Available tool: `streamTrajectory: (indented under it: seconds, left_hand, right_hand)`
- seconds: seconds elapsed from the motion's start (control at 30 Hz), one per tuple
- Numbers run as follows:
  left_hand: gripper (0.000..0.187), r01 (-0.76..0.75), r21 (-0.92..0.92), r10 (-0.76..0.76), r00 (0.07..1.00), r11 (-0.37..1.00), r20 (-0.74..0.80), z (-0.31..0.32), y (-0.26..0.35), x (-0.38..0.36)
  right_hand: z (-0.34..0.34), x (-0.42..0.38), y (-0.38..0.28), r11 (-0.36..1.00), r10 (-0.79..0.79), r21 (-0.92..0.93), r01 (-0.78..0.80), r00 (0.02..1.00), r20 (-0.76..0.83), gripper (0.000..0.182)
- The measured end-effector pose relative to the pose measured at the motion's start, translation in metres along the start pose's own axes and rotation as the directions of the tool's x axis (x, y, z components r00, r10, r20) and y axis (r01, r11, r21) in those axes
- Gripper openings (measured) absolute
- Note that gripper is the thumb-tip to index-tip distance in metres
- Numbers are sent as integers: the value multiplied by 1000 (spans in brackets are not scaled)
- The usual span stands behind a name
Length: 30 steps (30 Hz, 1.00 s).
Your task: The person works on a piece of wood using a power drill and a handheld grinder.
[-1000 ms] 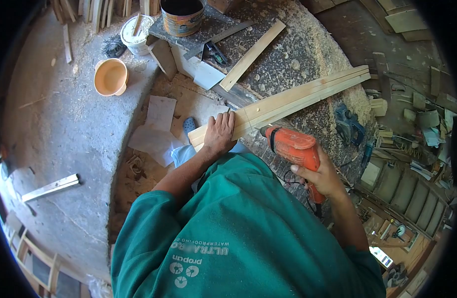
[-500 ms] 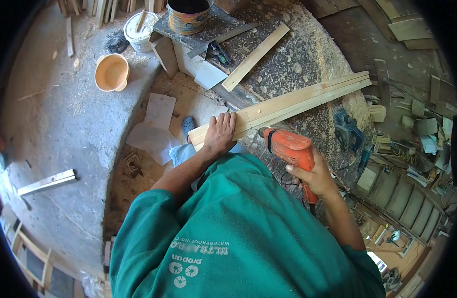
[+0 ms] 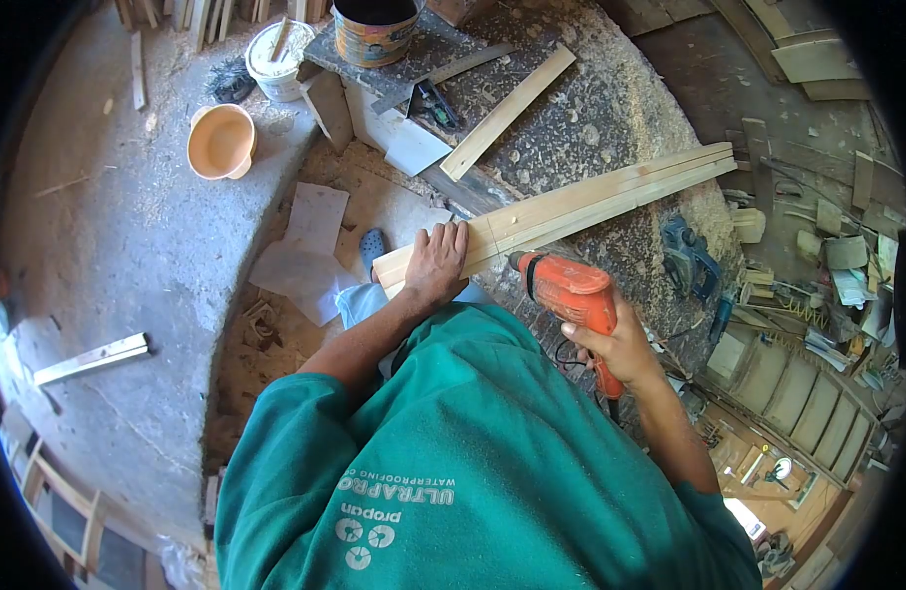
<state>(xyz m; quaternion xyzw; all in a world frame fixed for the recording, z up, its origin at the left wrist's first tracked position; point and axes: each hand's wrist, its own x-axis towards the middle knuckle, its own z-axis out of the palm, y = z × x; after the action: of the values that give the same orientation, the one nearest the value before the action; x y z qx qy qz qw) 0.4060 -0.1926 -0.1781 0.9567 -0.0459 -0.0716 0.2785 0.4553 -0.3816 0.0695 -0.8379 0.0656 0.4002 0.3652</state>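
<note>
Drill in the right hand, boards steadied under the left

Nearest, the right hand wraps its fingers around the grip of an orange-red, pistol-shaped corded power drill, the thumb lying along its side; whether the forefinger presses the trigger cannot be told. The drill is held over the near side of a dark, paint-spattered table, its nose at the near side of some long, pale wooden boards. It looks rigid and fairly heavy, with most weight in the motor body, so the pistol grip is the sound place to hold it. Dust could make the shell slick.

The left hand lies across the boards near their left end, fingers close together; the thumb is hidden, so a pinch cannot be confirmed. The boards overhang the table's left edge and slant to its right edge. They seem stiff, moderately light and likely to swivel, best pressed flat close to the drill.

Beyond, a blue power tool sits by the right edge. Farther off lie a narrow pale wooden strip and a grey metal square; a rust-marked round tin stands at the far left corner.
</note>
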Motion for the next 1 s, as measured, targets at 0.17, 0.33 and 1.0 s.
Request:
streamTrajectory:
  seconds: [0.17,0.33,1.0]
  left_hand:
    - [91,0,0,0,1000,1000,6,0,0,0]
    - [90,-4,3,4,1000,1000,-5,1,-1,-1]
    - [92,-8,2,8,1000,1000,-9,1,-2,-2]
  right_hand:
    - [2,0,-3,1000,12,-5,-12,1000,-5,64]
    - [3,2,-2,1000,26,8,-26,1000,-4,67]
    - [8,21,16,998,9,-58,-8,1000,12,69]
